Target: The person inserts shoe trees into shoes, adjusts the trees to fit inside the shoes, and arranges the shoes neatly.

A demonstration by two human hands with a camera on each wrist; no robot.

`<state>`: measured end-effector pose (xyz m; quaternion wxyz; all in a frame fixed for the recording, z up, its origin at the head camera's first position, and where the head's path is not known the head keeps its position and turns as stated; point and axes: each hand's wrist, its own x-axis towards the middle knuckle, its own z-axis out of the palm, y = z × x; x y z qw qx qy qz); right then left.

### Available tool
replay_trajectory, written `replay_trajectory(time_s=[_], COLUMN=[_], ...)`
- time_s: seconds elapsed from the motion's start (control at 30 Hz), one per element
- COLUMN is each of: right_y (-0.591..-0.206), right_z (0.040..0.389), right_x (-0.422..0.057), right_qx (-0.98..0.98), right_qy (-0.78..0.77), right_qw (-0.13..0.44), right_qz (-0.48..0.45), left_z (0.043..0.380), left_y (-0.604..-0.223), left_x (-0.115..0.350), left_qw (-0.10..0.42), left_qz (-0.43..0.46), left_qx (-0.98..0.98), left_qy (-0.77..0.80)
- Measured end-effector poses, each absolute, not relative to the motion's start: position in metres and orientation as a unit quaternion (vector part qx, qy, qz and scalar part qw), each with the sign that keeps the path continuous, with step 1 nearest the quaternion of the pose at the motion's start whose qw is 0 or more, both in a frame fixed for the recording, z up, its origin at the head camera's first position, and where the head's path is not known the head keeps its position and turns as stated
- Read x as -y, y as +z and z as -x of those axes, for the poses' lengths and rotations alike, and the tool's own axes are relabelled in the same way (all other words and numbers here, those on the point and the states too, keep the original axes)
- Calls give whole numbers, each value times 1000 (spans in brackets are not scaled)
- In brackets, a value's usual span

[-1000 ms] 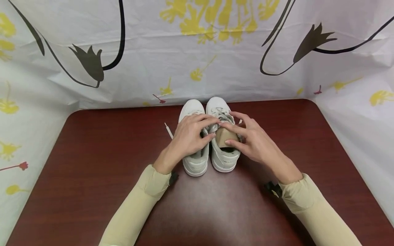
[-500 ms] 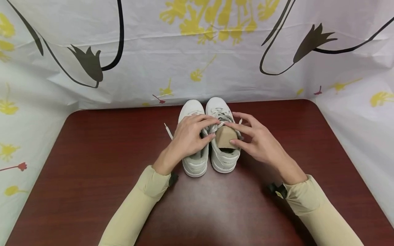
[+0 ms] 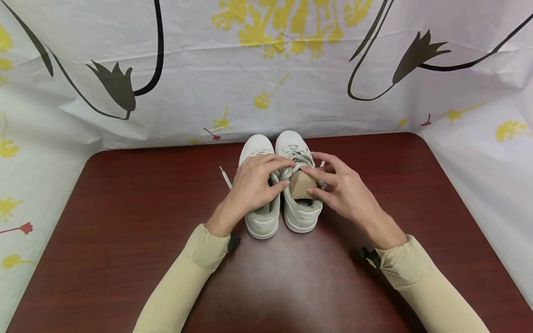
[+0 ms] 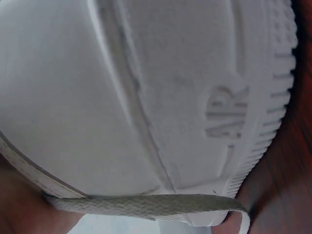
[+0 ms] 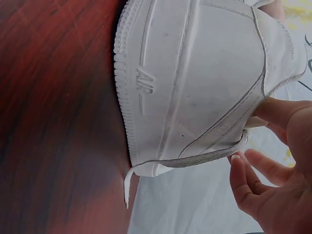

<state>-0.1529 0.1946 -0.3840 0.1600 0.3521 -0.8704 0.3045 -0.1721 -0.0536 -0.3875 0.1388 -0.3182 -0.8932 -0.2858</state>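
Observation:
Two white sneakers stand side by side near the table's far edge, toes pointing away from me. Over the left sneaker [image 3: 262,223] lies my left hand [image 3: 255,181], its fingers loosely bent and reaching toward the neighbouring shoe's laces. My right hand [image 3: 347,192] is at the right sneaker [image 3: 301,217]. Its thumb and index finger are spread over a tan flap [image 3: 301,186] in the shoe's opening. In the right wrist view, the thumb goes behind the collar, and other fingertips [image 5: 239,168] hang near a grey lace [image 5: 204,158]. The left hand's fingertips are hidden in its wrist view.
Reddish-brown tabletop [image 3: 158,222] extends around the shoes. Right behind it hangs a white sheet [image 3: 200,92] with flower prints, which also runs along both sides. A loose lace end [image 3: 225,176] sticks out left of the shoes.
My right hand's thumb and index finger have slid slightly rightward over the tan flap, uncovering more of it. The left hand and both sneakers keep their places; the head view has shifted a little.

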Motion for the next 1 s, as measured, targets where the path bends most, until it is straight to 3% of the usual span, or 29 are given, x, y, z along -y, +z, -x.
replay_trajectory(time_s=[0.53,1.0], right_y=[-380,-388], right_z=[154,150], right_x=[-196,-192], right_qx=[858,868], right_qy=[246,246], right_qw=[193,208], right_qz=[-407,-377], left_z=[173,173], left_y=[-386,-386], left_x=[53,53], left_qw=[145,135], left_qz=[324,322], left_qx=[888,887], left_qy=[-294,-303])
